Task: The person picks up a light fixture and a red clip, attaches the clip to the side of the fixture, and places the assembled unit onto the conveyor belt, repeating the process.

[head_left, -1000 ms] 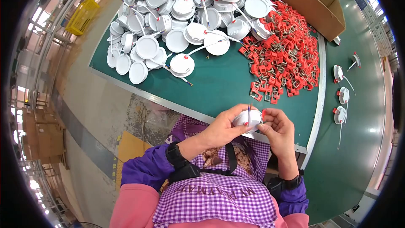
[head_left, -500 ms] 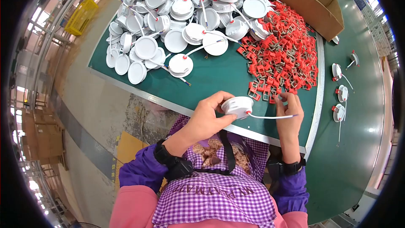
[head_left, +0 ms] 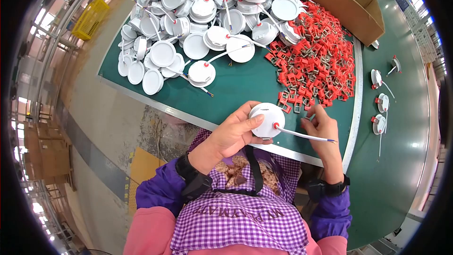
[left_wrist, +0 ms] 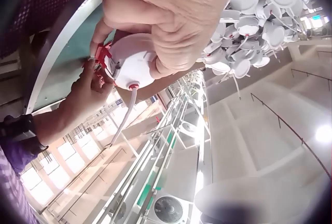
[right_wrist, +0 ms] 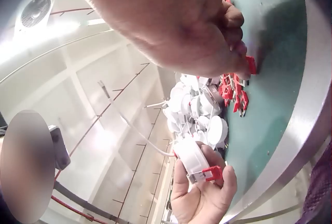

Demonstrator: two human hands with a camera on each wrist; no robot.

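My left hand [head_left: 231, 136] grips a round white downlight [head_left: 265, 115] by its rim, thumb across the back. A white cable [head_left: 304, 135] with bare coloured wire ends juts from the red grommet toward the right. In the right wrist view a red spring clip [right_wrist: 213, 173] sits on the downlight's side. My right hand [head_left: 325, 130] is at the near edge of the heap of red clips [head_left: 325, 61], and its fingertips pinch a loose red clip [right_wrist: 251, 65].
Many white downlights [head_left: 196, 46] are piled at the back left of the green table [head_left: 236, 99]. A cardboard box [head_left: 351, 7] stands behind the clips. Several downlights with cables, among them one downlight [head_left: 379, 124], lie on the green surface at right, past the metal edge [head_left: 355, 113].
My right hand left the downlight, reached the clip heap and drew slightly back with a clip. My left hand shifted left and turned the downlight, so its back and cable face up.
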